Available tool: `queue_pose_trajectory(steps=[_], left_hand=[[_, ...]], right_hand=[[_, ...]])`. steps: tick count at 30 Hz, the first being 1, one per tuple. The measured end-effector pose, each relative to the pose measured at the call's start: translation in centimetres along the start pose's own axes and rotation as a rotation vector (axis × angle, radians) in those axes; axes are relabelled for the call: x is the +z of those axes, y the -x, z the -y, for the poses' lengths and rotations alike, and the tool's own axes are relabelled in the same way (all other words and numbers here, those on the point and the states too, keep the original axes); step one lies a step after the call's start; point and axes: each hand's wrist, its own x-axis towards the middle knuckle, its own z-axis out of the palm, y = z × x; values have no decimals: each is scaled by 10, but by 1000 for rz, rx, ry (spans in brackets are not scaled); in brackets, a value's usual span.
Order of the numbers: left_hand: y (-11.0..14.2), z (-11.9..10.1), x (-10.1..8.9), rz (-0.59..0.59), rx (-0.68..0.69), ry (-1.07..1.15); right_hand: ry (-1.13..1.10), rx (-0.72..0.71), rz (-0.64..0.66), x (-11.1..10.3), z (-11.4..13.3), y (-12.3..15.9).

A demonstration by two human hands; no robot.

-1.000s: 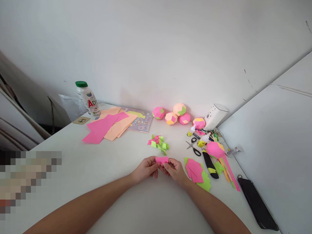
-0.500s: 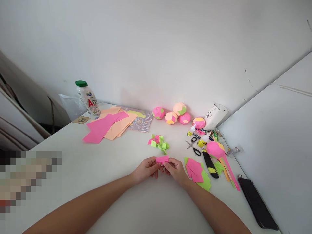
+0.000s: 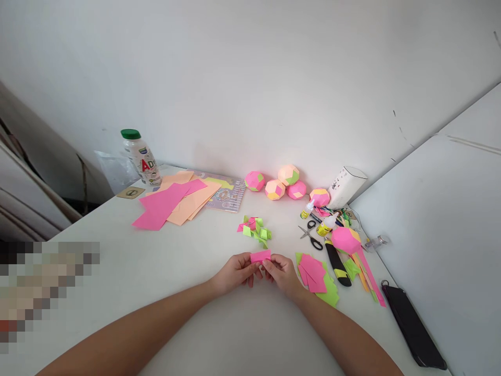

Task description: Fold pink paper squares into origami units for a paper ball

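Observation:
A small pink piece of paper (image 3: pixel 260 256), apparently folded, is held between my two hands near the middle of the table. My left hand (image 3: pixel 238 269) pinches its left end, thumb in front. At the right end, my right hand (image 3: pixel 282 268) grips it the same way. Just beyond the fingers lie folded green and pink paper pieces (image 3: pixel 256 231). To the right of my right hand is a stack of pink and green paper squares (image 3: pixel 315 275) with jagged, overlapping edges.
Several paper balls (image 3: pixel 275 189) line the wall. Scissors (image 3: pixel 312 235), glue bottles (image 3: pixel 327 225), a black-and-yellow cutter (image 3: pixel 337 262) and a phone (image 3: pixel 413 326) lie at right. Paper sheets (image 3: pixel 172 203), a notebook (image 3: pixel 235 196) and a white bottle (image 3: pixel 141 159) are at back left.
The pink paper tilts slightly between my fingers, its right side a little higher. Both hands stay in nearly the same place.

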Motion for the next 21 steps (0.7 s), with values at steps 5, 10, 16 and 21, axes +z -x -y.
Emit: queue_pose_trajectory(steps=[5,10,16,21], left_hand=[[0,-1,0,-4,-8,-8],[0,-3,1,-14,-18,-33],[1,-5,1,-16,-27,-27],[1,-4,3,-20,-18,-19]], right_hand=[[7,-21,-10,0,-2,0],[20,-39,-23,1,-3,0],[29,-30,-34,1,-1,0],[33,-29,-16,1,1,0]])
